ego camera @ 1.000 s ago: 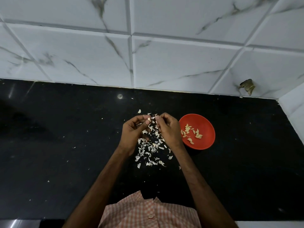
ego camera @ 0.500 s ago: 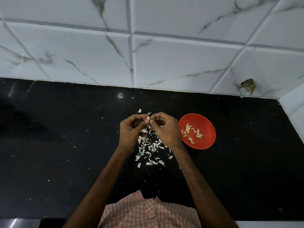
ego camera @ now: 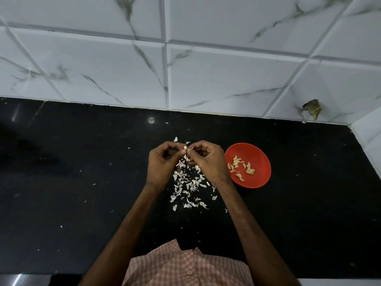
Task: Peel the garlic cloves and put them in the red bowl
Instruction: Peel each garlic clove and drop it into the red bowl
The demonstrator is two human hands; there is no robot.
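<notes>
My left hand (ego camera: 162,164) and my right hand (ego camera: 208,162) meet above the black counter, fingertips pinched together on one small pale garlic clove (ego camera: 185,147). Most of the clove is hidden by the fingers. To the right of my right hand sits the red bowl (ego camera: 260,162), holding several peeled garlic cloves (ego camera: 240,167). Under and below my hands lies a scatter of white garlic skins (ego camera: 187,188) on the counter.
The black counter (ego camera: 82,182) runs back to a white marble-tiled wall (ego camera: 185,69), with a side wall at the far right (ego camera: 369,137). A brownish scrap (ego camera: 312,108) sticks to the wall above the bowl. My checked shirt (ego camera: 185,267) shows at the bottom.
My hands have drawn closer together and their fingertips now meet on the clove. The bowl and the skins have not moved.
</notes>
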